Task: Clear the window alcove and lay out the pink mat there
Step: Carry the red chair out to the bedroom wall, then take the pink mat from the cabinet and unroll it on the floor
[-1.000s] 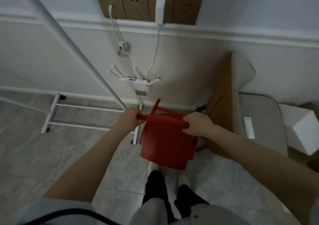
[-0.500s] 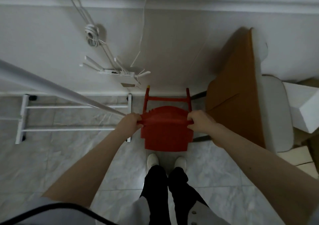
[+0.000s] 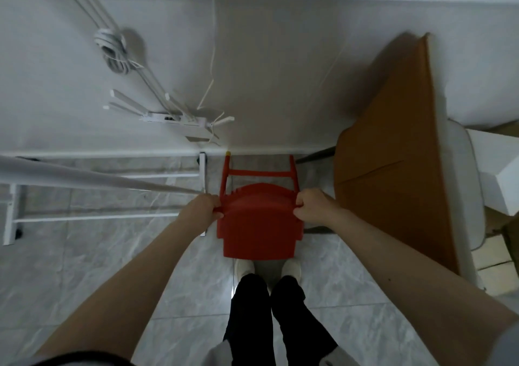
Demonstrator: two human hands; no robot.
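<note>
Logging items as I see them from the head camera, looking straight down at a grey tiled floor [image 3: 84, 267] by a white wall [image 3: 280, 70].

Item 1: red chair [image 3: 259, 225], small, plastic. It sits low in front of my feet [image 3: 292, 267], its legs toward the wall; I cannot tell whether all of them touch the floor.

Item 2: left hand [image 3: 200, 207]. Fingers curled tight round the chair's left edge.

Item 3: right hand [image 3: 311, 207]. Fingers curled round the chair's right edge, knuckles up.

Item 4: brown chair [image 3: 393, 169] with a pale seat, just right of the red one, back nearly against the wall.

Item 5: white rack [image 3: 106, 174], its base on the floor left of the red chair, one pole slanting across the view.

Item 6: router [image 3: 174, 118] with antennas on the wall, cables [image 3: 112, 50] running down to it, one coiled.

Item 7: white box [image 3: 500, 169], far right edge.

Pink mat: not in view.
</note>
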